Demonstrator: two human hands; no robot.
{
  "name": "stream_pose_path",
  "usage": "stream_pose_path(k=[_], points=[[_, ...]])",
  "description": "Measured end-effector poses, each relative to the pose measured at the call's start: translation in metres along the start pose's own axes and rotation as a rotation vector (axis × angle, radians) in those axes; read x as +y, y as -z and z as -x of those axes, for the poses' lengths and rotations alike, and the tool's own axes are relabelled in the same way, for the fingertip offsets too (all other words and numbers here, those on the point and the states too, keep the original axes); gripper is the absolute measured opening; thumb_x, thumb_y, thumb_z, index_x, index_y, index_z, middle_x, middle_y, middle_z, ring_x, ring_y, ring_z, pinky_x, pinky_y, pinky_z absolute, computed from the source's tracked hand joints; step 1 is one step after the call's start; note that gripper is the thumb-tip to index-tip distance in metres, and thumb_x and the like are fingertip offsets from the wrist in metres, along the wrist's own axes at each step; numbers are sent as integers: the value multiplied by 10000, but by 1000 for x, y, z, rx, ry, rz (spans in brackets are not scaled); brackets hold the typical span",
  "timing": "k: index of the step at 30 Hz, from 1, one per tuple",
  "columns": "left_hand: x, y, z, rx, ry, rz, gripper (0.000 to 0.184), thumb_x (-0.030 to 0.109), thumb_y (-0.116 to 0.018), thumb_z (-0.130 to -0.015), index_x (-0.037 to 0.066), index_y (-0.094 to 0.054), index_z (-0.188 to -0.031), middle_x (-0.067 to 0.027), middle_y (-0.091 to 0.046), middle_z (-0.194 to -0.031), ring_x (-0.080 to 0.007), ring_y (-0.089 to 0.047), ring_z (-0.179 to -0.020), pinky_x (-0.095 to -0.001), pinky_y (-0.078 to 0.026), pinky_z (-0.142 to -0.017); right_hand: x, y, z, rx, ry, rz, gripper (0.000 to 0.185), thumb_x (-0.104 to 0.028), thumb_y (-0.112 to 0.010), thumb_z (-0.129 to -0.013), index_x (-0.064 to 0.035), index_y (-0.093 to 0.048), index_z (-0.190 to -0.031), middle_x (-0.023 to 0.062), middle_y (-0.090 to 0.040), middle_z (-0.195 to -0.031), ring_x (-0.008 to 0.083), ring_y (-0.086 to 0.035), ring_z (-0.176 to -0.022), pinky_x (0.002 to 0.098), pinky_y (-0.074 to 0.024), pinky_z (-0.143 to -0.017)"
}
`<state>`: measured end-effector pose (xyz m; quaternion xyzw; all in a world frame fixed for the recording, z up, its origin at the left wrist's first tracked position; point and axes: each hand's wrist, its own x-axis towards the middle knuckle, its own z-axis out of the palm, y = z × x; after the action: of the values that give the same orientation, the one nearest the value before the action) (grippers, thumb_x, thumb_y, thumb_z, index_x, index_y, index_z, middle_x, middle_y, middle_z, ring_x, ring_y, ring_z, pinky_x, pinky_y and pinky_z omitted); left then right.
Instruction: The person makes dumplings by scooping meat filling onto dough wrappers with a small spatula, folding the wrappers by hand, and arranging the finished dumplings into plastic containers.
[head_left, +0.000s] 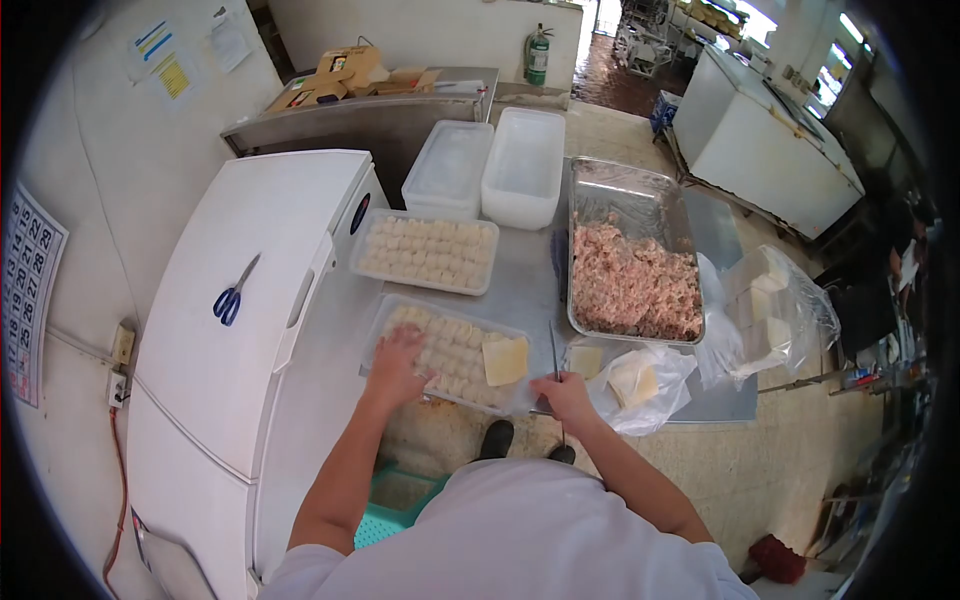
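Note:
My left hand (401, 362) rests with spread fingers on the left part of a clear tray (372, 340) holding rows of pale dumplings (455, 352). A square wrapper (506, 361) lies on the dumplings at the tray's right end. Just right of the tray, my right hand (566, 398) is closed around a thin metal spatula or knife (555, 345); its exact kind is unclear. Another wrapper (584, 361) lies on the metal table beside it. More wrappers (634, 382) sit in an open plastic bag. Behind them, a deep metal pan (637, 268) holds pink minced filling.
A second dumpling tray (427, 251) and stacked plastic containers (524, 165) stand farther back. Scissors (236, 291) lie on the white refrigerator (215, 370) at left. A bag of wrappers (770, 305) is at right, and a green basket (395, 503) is below the table.

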<state>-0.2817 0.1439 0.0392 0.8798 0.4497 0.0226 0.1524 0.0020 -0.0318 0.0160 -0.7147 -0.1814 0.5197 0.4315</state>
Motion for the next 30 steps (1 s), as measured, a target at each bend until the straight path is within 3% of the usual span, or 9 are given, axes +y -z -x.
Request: stream_pose_path(k=[2,5,8,11,14,20,23,26,30], points=[[-16,7,-6,51,33,-7,653,339,-757,-837,52,-565,-1391,-187,-436,-1536,-368,-363,-1445,-541,-294,-1173,-5,1,-4,-10,1,-79,133,-152,-751,-846,-38,-683,-837,39,-659,-699,80,-464,-481,278,-322,-397],[-50,8,-5,676,392,-6,475,315,-732,-862,36,-662,-1239,-214,-571,-1388,-375,-510,-1305,-501,-403,-1078,-13,-3,-3,-18,-12,-93,132,-148,-746,-854,-31,-684,-857,38,-659,-700,83,-471,-485,272,-331,-398],[-75,24,-7,269,604,230,319,299,-716,-889,11,-720,-1025,-228,-707,-1086,-391,-659,-1036,-473,-508,-899,-8,-6,-8,-12,-16,-104,123,-132,-735,-861,-22,-679,-871,45,-667,-710,84,-477,-487,275,-342,-398],[-81,20,-7,404,532,278,283,283,-711,-907,0,-712,-892,-213,-705,-797,-407,-687,-783,-474,-528,-731,-2,-7,-14,31,47,-78,109,-114,-724,-866,-17,-675,-866,50,-670,-707,89,-473,-479,284,-337,-391],[-86,19,-9,439,503,299,264,269,-713,-909,8,-708,-871,-206,-692,-748,-402,-688,-746,-476,-520,-687,-1,-2,-16,18,105,-11,103,-107,-720,-870,-15,-673,-861,51,-668,-696,94,-473,-472,291,-328,-389],[-82,27,-11,362,516,293,198,225,-731,-879,43,-718,-959,-175,-720,-872,-384,-678,-831,-472,-534,-771,-5,-4,-18,52,105,58,130,-117,-720,-878,-9,-673,-822,35,-656,-682,92,-465,-468,288,-309,-390],[-51,25,-9,760,265,-30,265,199,-729,-858,73,-688,-1088,-165,-685,-1086,-394,-628,-1006,-478,-503,-901,-13,-2,-9,86,105,46,141,-127,-729,-876,1,-679,-844,30,-651,-688,98,-499,-514,283,-366,-443],[18,23,2,566,52,160,352,186,-715,-843,62,-654,-1166,-180,-615,-1223,-390,-559,-1131,-479,-448,-985,-12,8,-4,187,145,122,175,-140,-714,-882,31,-689,-855,65,-689,-748,136,-607,-663,301,-472,-619],[66,-9,7,304,-142,231,276,184,-708,-839,64,-694,-1087,-174,-624,-1228,-361,-550,-1167,-494,-429,-1002,-4,28,10,188,230,66,175,-149,-682,-909,24,-690,-881,52,-679,-767,117,-600,-687,284,-467,-629]])
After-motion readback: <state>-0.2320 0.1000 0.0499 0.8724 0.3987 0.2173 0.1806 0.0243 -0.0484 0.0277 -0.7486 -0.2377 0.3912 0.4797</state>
